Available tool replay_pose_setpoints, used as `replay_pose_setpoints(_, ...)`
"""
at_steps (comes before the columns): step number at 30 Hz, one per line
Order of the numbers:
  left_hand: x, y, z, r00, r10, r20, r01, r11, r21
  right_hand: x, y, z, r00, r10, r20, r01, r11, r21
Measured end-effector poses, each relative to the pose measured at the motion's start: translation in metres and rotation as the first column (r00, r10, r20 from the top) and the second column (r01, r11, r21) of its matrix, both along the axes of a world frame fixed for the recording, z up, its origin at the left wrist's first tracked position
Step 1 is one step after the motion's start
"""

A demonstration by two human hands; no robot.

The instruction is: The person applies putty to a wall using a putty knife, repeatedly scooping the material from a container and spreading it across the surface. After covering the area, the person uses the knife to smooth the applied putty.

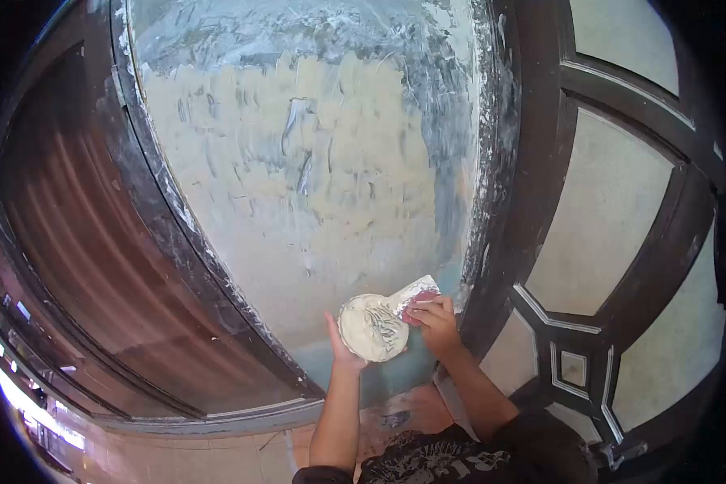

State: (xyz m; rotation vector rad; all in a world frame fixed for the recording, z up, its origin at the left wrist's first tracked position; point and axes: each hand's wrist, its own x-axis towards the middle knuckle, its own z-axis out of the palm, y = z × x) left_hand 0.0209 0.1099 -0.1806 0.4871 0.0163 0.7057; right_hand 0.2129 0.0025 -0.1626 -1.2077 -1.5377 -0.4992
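My left hand (344, 348) is wrapped round the side of a round tub of cream-coloured putty (371, 329), holding it in front of me. Ridges and streaks mark the putty's surface. In my right hand (432, 321) is a putty scraper (415, 297), pinched between thumb and fingers, with putty smeared over its pale blade and a reddish part under my fingers. The blade's lower edge is at the tub's right rim. Beyond both hands stands a wall panel (355, 145), coated across its upper middle with uneven cream putty over a blue-grey surface.
Dark, putty-splashed frame strips (492, 145) border the panel. To the right is a dark wooden door (621, 210) with pale inset panels. A brown curtain-like surface (97, 242) lies behind the frame on the left. Tiled floor (194, 460) runs along the bottom.
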Motion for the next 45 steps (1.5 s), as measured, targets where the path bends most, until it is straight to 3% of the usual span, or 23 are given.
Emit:
replay_pose_setpoints(1,0.003,0.001,0.000,0.997,-0.056,0.045,0.054,0.997,0.047,0.002,0.002,0.000,1.000,0.003,0.002,-0.003,1.000,0.000)
replay_pose_setpoints(2,0.010,0.009,-0.011,0.995,0.074,-0.068,-0.074,0.997,0.004,0.004,0.004,0.001,0.999,-0.032,0.002,0.032,0.999,-0.006)
replay_pose_setpoints(9,0.036,0.000,0.000,0.970,0.178,-0.164,-0.160,0.980,0.118,0.018,0.020,-0.004,0.995,-0.100,0.024,0.099,0.995,0.023)
replay_pose_setpoints(21,0.063,-0.006,-0.005,0.956,0.117,-0.270,-0.093,0.991,0.098,0.028,0.029,-0.001,0.994,-0.113,0.014,0.113,0.991,-0.077)
replay_pose_setpoints(27,0.066,-0.006,-0.019,0.986,0.110,-0.122,-0.117,0.992,-0.051,0.047,0.015,0.054,0.995,-0.021,-0.099,0.022,1.000,0.016)
replay_pose_setpoints(28,0.063,-0.010,-0.013,0.990,-0.025,0.137,0.041,0.993,-0.114,0.053,0.012,0.068,0.983,0.009,-0.184,-0.001,0.999,0.045)
replay_pose_setpoints(29,0.060,-0.015,-0.008,0.908,-0.140,0.394,0.208,0.969,-0.133,0.060,0.010,0.083,0.963,0.041,-0.265,-0.021,0.997,0.076)
replay_pose_setpoints(33,0.056,-0.015,-0.010,0.914,-0.094,0.394,0.192,0.957,-0.219,0.103,0.004,0.135,0.955,0.040,-0.295,-0.013,0.996,0.093)
replay_pose_setpoints(35,0.056,-0.004,-0.030,0.983,0.130,0.128,-0.110,0.981,-0.158,0.131,0.009,0.151,0.866,0.079,-0.493,-0.080,0.997,0.019)
replay_pose_setpoints(39,0.048,-0.015,-0.004,0.980,0.112,0.166,-0.073,0.971,-0.227,0.155,0.010,0.211,0.965,-0.100,-0.244,0.107,0.994,0.018)
replay_pose_setpoints(41,0.048,-0.014,-0.002,0.966,0.032,0.257,0.021,0.980,-0.200,0.158,0.013,0.236,0.979,-0.109,-0.171,0.115,0.993,0.026)
replay_pose_setpoints(42,0.049,-0.013,0.001,0.986,0.099,0.137,-0.069,0.976,-0.205,0.159,0.014,0.249,0.979,-0.108,-0.172,0.114,0.993,0.026)
replay_pose_setpoints(44,0.046,-0.014,-0.001,0.977,0.055,0.206,-0.017,0.983,-0.181,0.161,0.020,0.271,0.971,-0.197,0.136,0.197,0.980,0.015)
replay_pose_setpoints(45,0.043,-0.015,-0.002,0.962,0.009,0.274,0.034,0.988,-0.153,0.161,0.025,0.275,0.972,-0.196,0.132,0.196,0.981,0.014)
